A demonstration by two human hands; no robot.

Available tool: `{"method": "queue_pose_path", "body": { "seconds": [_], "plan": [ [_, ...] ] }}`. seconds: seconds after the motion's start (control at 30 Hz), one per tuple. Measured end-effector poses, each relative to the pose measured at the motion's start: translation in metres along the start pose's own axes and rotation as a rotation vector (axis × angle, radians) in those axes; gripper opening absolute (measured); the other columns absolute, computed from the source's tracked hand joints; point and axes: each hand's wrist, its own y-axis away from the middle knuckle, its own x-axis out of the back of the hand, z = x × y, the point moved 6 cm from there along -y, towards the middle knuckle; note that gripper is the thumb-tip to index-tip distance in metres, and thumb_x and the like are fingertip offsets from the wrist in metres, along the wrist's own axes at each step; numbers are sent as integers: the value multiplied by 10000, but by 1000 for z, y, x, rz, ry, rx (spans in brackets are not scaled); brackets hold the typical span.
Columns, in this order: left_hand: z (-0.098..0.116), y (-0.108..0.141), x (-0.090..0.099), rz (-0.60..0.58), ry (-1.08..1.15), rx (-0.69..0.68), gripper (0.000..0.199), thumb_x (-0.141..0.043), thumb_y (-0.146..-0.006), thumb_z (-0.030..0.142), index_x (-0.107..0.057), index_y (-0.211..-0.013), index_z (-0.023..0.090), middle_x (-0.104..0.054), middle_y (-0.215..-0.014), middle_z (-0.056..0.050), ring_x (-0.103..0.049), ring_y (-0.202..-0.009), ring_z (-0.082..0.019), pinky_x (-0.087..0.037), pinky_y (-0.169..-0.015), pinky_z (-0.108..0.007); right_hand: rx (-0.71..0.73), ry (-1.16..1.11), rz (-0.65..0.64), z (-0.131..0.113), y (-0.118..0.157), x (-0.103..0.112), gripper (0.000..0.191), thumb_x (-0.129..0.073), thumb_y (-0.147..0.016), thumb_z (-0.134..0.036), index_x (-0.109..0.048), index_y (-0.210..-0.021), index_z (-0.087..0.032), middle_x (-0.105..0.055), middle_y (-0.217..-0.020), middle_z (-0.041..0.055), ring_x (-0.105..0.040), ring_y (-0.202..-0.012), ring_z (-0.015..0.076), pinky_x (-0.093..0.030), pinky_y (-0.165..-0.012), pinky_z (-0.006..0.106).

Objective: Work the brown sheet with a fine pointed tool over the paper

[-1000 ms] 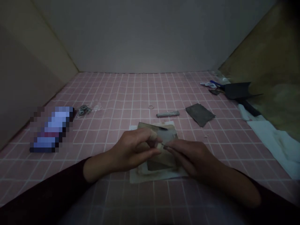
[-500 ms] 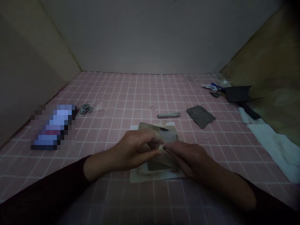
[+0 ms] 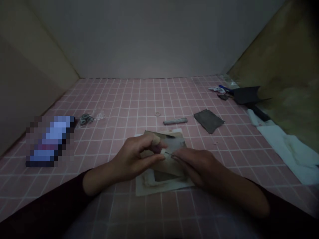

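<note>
Between the thumb and fingers of my left hand (image 3: 134,152) is a small pale piece (image 3: 163,151), mostly hidden, so its kind cannot be told. A strip of tan tape or bandage wraps one of that hand's fingers. My right hand (image 3: 201,162) pinches a thin metal tool (image 3: 169,153) whose narrow tip points left, at or close to the pale piece. Both hands are over a stack of sheets: a brownish sheet (image 3: 171,168) on top, a dark grey one (image 3: 165,176) below, and a stained whitish sheet (image 3: 143,189) at the bottom.
Behind the stack lie a small pale ring (image 3: 158,114), a grey tube (image 3: 175,121) and a dark grey square sheet (image 3: 209,121). On the left are a blurred phone (image 3: 53,139) and small metal rings (image 3: 86,119). A black scoop (image 3: 246,95) and white paper (image 3: 284,142) sit right.
The thin tool's tip and the pale piece now show between my hands, where fingers covered them before. The whole view has shifted slightly, so the table things appear further left.
</note>
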Motion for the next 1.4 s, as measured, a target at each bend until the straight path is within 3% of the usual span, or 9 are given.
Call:
{"method": "queue_pose_path", "body": {
  "seconds": [0.17, 0.37, 0.43, 0.6, 0.8, 0.93, 1.07, 1.27, 1.4],
  "plan": [
    [8, 4, -5, -79, -181, -161, 151, -633, -892, 116, -624, -1038, 155, -696, -960, -57, -671, -878, -148, -525, -737, -223, -269, -600, -386, 7, -1, -14, 330, -429, -1005, -347, -597, -793, -158, -449, -528, -60, -418, -457, 86, -336, -465, 206],
    [-7, 2, -1, -29, 71, 132, 114, -657, -892, 225, -639, -996, 183, -680, -829, -16, -664, -733, -138, -530, -663, -232, -29, -67, 25, 2, -3, 6, 216, -456, -964, -176, -570, -784, -145, -523, -689, -2, -482, -622, 114, -357, -610, 259],
    [-10, 3, -1, -20, 75, 150, 102, -655, -891, 227, -646, -986, 190, -683, -836, -19, -665, -746, -146, -533, -676, -245, -19, -48, 12, 1, -3, 4, 220, -456, -962, -168, -556, -767, -149, -502, -677, -11, -457, -604, 108, -346, -598, 258],
    [-9, 6, -2, -33, 6, 57, 192, -667, -864, 164, -655, -1043, 233, -699, -968, -34, -671, -897, -179, -539, -786, -285, -180, -561, -315, 6, -4, -8, 290, -434, -999, -270, -577, -770, -162, -471, -567, -52, -455, -508, 86, -366, -504, 198],
    [-15, 8, -3, 66, 308, 287, 153, -691, -859, 179, -654, -998, 231, -665, -835, 1, -664, -748, -127, -547, -672, -207, 71, -26, 123, 1, -2, 8, 169, -472, -944, -139, -574, -812, -161, -573, -728, 7, -490, -640, 118, -378, -620, 253],
    [-14, 9, -1, 80, 201, 230, 159, -684, -858, 154, -656, -999, 221, -674, -860, -11, -669, -765, -137, -554, -679, -218, 23, -119, 60, -1, -2, 3, 189, -456, -947, -144, -567, -796, -162, -563, -689, -3, -493, -612, 113, -381, -593, 243],
    [-7, 9, -1, 18, -50, 34, 237, -674, -858, 136, -655, -1069, 242, -697, -974, -44, -680, -868, -183, -565, -747, -288, -145, -526, -227, 0, -5, -5, 293, -448, -974, -213, -532, -697, -168, -488, -556, -49, -482, -514, 85, -382, -521, 200],
    [-12, 10, 0, 77, 163, 260, 113, -687, -870, 228, -639, -972, 211, -668, -831, -19, -666, -733, -153, -554, -635, -249, 80, 1, 116, -2, -2, 8, 153, -445, -916, -127, -556, -821, -172, -553, -729, 8, -473, -641, 125, -362, -595, 254],
    [-13, 11, 1, 90, 126, 253, 125, -692, -864, 219, -641, -978, 212, -666, -831, -15, -658, -729, -146, -541, -633, -241, 26, -143, 35, -1, -2, 2, 175, -449, -928, -133, -548, -792, -184, -542, -691, -14, -471, -606, 109, -372, -579, 233]
  ]
}}
